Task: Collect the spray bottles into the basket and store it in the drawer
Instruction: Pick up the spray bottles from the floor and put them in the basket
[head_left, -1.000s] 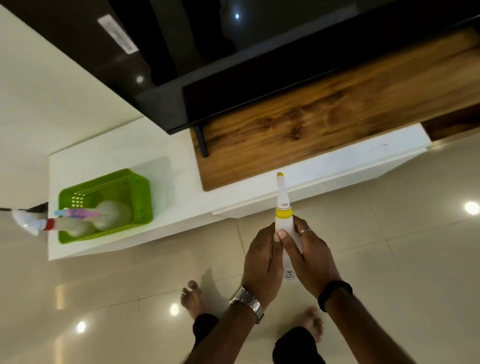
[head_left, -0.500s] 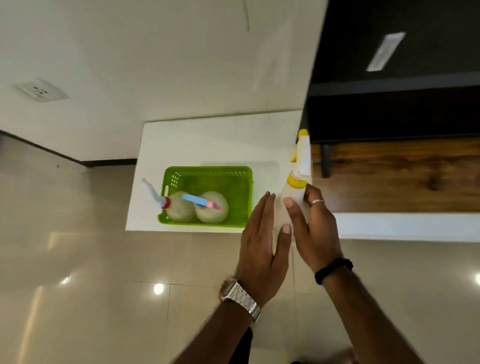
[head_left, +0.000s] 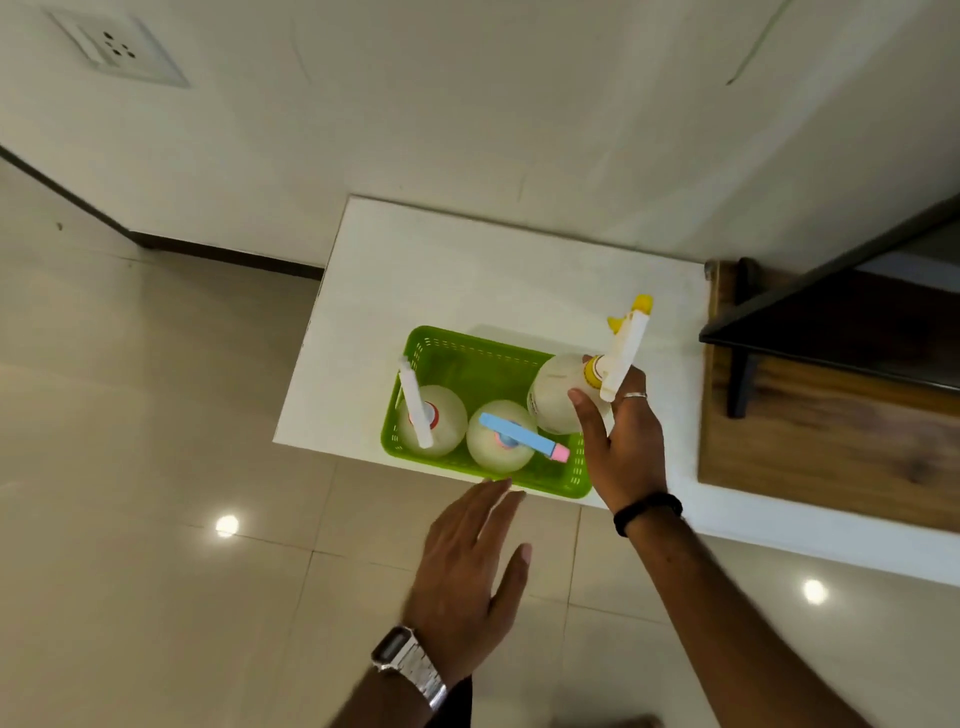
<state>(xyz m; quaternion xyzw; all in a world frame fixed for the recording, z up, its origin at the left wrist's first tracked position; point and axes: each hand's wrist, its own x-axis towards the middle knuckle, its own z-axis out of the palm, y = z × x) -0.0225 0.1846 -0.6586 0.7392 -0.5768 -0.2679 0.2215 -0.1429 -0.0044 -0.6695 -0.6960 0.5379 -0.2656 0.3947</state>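
Observation:
A green plastic basket (head_left: 470, 364) stands on a low white cabinet top (head_left: 467, 270), near its front edge. Inside it stand two pale round spray bottles: one with a white and red head (head_left: 434, 421) on the left, one with a blue and pink head (head_left: 501, 441) in the middle. My right hand (head_left: 623, 441) grips a third bottle with a yellow-tipped head (head_left: 556, 389) by its neck, its body inside the basket's right end. My left hand (head_left: 467, 566) hovers open just in front of the basket, touching nothing.
A dark shelf frame (head_left: 831, 306) over a wooden panel (head_left: 831, 441) lies to the right of the basket. Glossy beige floor tiles (head_left: 156, 467) spread to the left and front. A wall socket (head_left: 117, 49) sits on the wall at top left.
My right hand carried the yellow-headed bottle leftward into the basket's right end. My left hand let go of the bottle and opened. The view swung left over the basket.

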